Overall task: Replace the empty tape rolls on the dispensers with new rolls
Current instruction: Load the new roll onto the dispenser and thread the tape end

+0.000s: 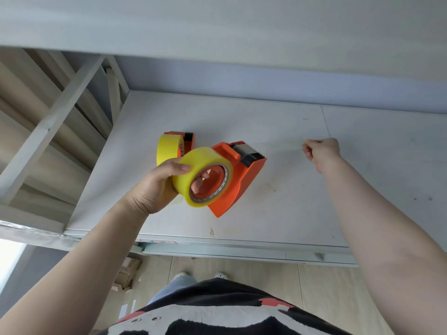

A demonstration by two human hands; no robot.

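My left hand grips a full yellow tape roll, thumb on its outer face and fingers through the core. The roll is held just in front of an orange dispenser that lies on the white table, its black cutter pointing right. Behind it stands a second orange dispenser with another yellow roll against it. To the right, my right hand hovers above the table with its fingers curled and thumb and forefinger pinched together; a faint clear tape strip seems to run from the dispenser to it.
A white wall rises behind the table, and a white slatted frame stands at the left. The table's front edge runs across below my arms. Wood offcuts lie on the floor near my feet.
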